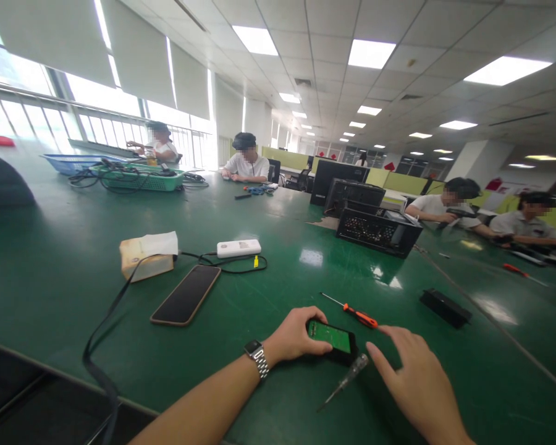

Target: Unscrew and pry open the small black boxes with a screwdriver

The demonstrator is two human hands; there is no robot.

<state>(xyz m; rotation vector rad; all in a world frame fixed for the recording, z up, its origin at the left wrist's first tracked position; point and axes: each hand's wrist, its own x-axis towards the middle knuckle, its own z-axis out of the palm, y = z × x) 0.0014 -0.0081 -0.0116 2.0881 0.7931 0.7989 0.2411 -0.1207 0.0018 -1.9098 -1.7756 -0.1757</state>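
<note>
Two hands showed over the green table (269, 303): the left hand (293, 337) had thumb and fingers around one end of a black case (345, 356) with a green board (337, 337), hiding that end. The right hand (417, 371), its wrist cut off below, was spread and visibly empty; whether it touched the orange screwdriver (361, 316) I couldn't tell. The board's details were blurred.

Device (334, 338): partly hidden by your left hand (301, 334). Your left forearm (208, 395): cut off below. Dark object (2, 180): cut off, left edge.
</note>
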